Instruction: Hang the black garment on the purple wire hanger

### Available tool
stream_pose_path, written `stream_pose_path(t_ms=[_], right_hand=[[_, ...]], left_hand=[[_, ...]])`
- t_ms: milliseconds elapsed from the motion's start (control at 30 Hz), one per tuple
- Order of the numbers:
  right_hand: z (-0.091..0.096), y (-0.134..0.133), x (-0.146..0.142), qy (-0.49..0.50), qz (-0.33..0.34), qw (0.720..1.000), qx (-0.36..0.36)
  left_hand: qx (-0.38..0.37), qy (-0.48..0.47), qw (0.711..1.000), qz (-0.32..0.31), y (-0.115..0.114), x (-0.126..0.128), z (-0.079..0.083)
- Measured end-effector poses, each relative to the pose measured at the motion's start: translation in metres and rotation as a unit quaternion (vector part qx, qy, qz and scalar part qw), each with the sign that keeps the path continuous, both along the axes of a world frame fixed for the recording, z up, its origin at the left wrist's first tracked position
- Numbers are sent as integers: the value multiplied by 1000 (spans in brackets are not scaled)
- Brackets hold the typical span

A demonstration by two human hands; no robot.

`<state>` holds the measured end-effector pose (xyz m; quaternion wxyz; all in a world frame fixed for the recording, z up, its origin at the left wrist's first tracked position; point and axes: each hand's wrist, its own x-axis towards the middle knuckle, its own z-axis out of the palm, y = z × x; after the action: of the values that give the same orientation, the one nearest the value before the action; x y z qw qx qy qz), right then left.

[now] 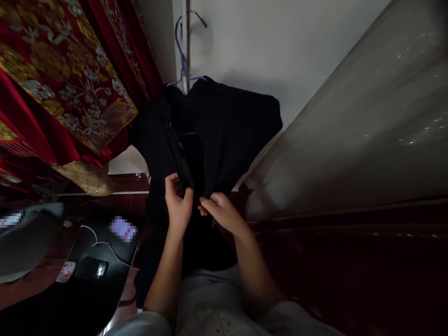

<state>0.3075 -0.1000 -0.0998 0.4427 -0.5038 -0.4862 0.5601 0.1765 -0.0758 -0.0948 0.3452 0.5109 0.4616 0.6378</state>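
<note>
At far left, a red cloth (89,70) embroidered with gold and silver flowers hangs at a slant; below it a black surface (101,294) carries a white cable (112,251), a dark phone (91,269) and a small patterned object (66,271), with a blurred-out lilac patch beyond them. Next comes the person's left hand (179,198), thumb and fingers pinched together on the lower part of the left front edge (181,158) of a dark garment (234,116). The garment fills the middle, directly in front of the person, hanging from a purple hanger (182,70) against a pale wall (273,42). Its long axis runs from the hanger down toward the person's body, so most of the front visible above the hands lies beyond them. Between its two front edges is a dark gap, which narrows toward the hands. Just to the right, near the left hand but apart from it, the right hand (219,208) pinches the low end of the right front edge (206,170). The left hand is slightly nearer the hanger. The cloth is too dark to tell whether it has buttons or a zip. At far right, a grey, faintly shiny panel (350,126) slopes alongside the wall.
</note>
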Motion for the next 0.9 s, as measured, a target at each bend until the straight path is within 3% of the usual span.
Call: stream_pose_path(t_ms=[200,367,567,633,767,900], right_hand=[[7,-4,1,64,-10,995,78],[17,-9,1,56,-32,987,149],[16,-8,-6,102,-69,982,141],[13,-5,-9,121,-88,980,129],[11,-1,-13,118,-71,985,101],[13,-1,-11,73,-9,995,67]], left_hand=[[30,-52,998,-1,-15,5,23],[57,-85,995,-21,-31,7,34],[65,-115,991,-16,-31,0,22],[35,-55,997,-44,-25,-7,15],[-57,83,978,-180,-16,-20,2],[-29,123,981,-145,-16,-19,-2]])
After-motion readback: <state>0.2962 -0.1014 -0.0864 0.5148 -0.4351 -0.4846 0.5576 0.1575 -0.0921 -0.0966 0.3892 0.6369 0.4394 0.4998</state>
